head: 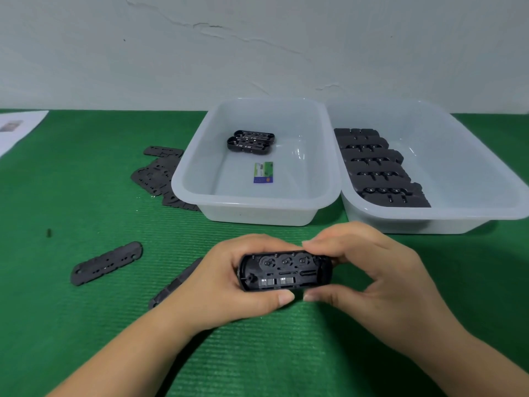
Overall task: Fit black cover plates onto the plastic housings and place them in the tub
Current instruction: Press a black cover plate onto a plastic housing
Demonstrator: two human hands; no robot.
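While both of your hands are working above the green worktop (86, 196), your left hand (217, 285) and right hand (380, 270) are each gripping the open black housing (284, 271), thumbs curled under its near edge, fingers over the far edge. Its internals are facing you, uncovered. Loose cover plates (106, 263) are lying to the left. Two housings (252, 141) are sitting in the left tub (257, 209); the right tub (429, 224) is holding a row of housings.

White paper (20, 128) far left on green mat (86, 325); cracked wall (229, 38) behind.
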